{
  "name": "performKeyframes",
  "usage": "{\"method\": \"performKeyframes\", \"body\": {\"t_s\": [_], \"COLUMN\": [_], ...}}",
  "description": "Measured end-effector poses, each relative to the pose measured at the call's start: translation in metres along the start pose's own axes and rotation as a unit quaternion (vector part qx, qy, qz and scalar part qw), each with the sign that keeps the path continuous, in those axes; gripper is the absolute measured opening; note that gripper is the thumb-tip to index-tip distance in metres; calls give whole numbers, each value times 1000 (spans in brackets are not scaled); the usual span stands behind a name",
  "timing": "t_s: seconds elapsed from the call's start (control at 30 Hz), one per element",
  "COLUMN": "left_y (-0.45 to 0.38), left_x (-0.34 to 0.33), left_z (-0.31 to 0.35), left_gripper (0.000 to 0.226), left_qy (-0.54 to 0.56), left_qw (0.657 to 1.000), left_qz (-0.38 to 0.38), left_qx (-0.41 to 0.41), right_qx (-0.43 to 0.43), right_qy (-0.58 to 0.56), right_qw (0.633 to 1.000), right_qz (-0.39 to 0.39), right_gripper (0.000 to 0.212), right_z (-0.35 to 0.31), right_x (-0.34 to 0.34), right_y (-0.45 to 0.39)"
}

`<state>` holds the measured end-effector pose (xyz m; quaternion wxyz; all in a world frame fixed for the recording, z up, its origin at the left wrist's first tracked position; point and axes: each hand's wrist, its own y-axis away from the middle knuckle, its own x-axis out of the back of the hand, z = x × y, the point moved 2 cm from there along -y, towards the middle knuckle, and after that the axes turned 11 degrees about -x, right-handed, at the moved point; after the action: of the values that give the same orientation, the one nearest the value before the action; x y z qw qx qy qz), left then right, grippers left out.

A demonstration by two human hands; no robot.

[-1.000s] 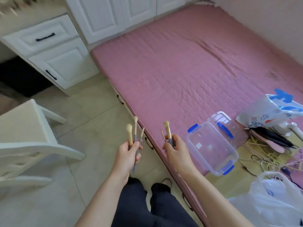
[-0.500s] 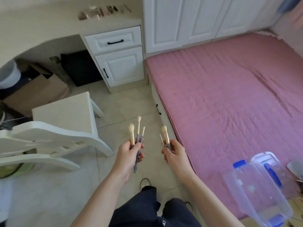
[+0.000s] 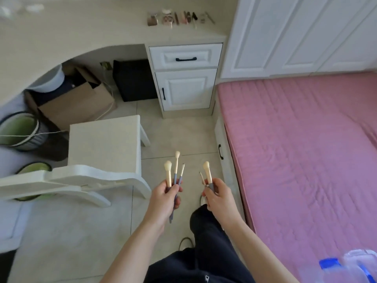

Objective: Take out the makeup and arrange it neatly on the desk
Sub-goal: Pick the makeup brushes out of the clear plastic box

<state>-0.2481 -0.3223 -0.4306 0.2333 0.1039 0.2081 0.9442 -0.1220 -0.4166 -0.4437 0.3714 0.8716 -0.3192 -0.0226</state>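
Brushes upright | left hand [image 3: 163, 198] fingers curled round three [image 3: 175, 176] | right hand [image 3: 219, 198] fingers pinching two [image 3: 207, 174]

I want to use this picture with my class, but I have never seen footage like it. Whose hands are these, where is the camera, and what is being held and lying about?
There is no machine here: a person wears a camera on the head, looking forward and down at their own hands. The left hand holds three makeup brushes; the right hand holds two more brushes, each in a curled grip. Ahead stands a desk with a row of makeup items already laid on it. A white chair stands at the left, a pink bed at the right.
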Motion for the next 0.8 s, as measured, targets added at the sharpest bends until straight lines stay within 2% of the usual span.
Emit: {"method": "performKeyframes", "body": {"t_s": [0.5, 0.8], "left_y": [-175, -263], "left_x": [-89, -111], "left_z": [120, 161], "left_gripper": [19, 19], "left_qy": [50, 62], "left_qw": [997, 997], "left_qz": [51, 53], "left_qx": [-13, 6], "right_qx": [40, 26], "right_qy": [45, 46], "right_qw": [997, 997], "right_qz": [-57, -49], "right_gripper": [17, 16], "right_z": [-174, -233], "right_x": [56, 63], "right_y": [-168, -255]}}
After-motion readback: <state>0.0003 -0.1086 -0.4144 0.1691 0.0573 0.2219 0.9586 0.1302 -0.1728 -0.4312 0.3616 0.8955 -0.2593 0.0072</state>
